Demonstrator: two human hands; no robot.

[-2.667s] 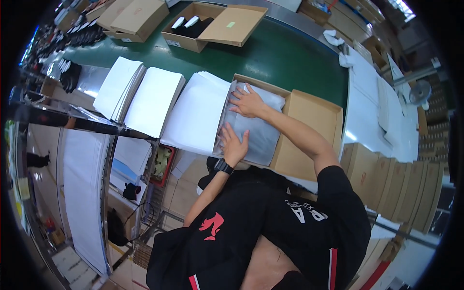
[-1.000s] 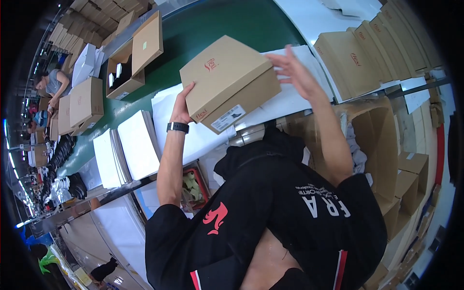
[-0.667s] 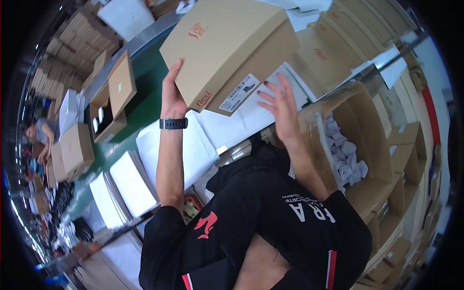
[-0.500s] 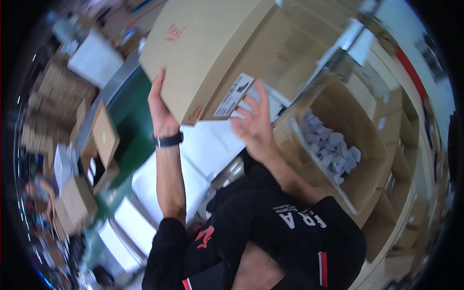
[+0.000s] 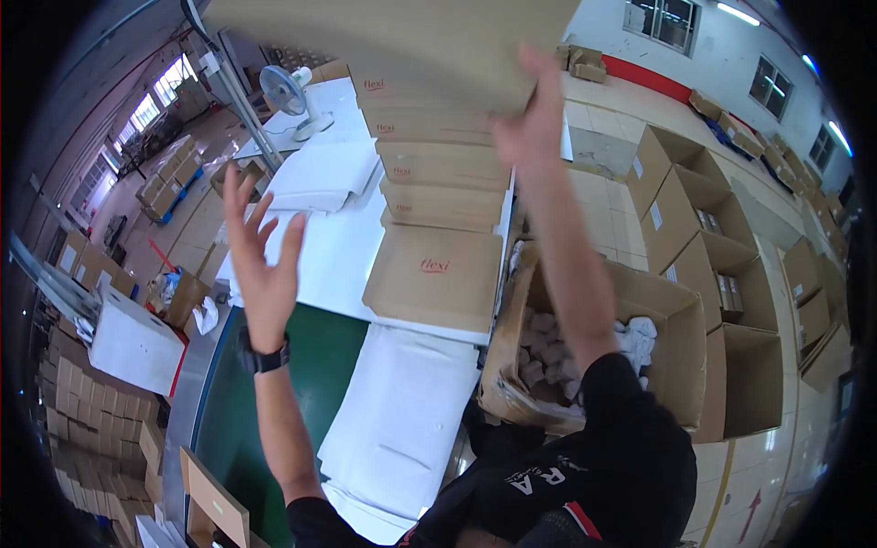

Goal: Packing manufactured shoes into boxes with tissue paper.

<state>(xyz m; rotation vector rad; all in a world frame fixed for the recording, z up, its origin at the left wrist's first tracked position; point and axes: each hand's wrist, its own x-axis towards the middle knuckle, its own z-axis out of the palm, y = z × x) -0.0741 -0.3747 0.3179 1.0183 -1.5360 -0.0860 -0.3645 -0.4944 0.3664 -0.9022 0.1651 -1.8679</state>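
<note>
Your right hand (image 5: 533,128) presses spread fingers flat under the raised cardboard box (image 5: 402,41), above the stack of closed boxes (image 5: 437,183); your left hand (image 5: 262,251) hangs open, empty. Steady both sides before lowering squarely.

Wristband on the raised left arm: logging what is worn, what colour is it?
Black, clearest in the head view: wristband below the open left hand.

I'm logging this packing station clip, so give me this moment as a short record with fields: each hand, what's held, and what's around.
right hand: raised right hand, palm pressed on the flat brown cardboard box overhead
left hand: left hand open, fingers spread, touching nothing
wrist: black watch
ahead: row of closed brown cardboard boxes
right side: open brown carton of pale bundles
below: green conveyor belt, white sheets
</note>
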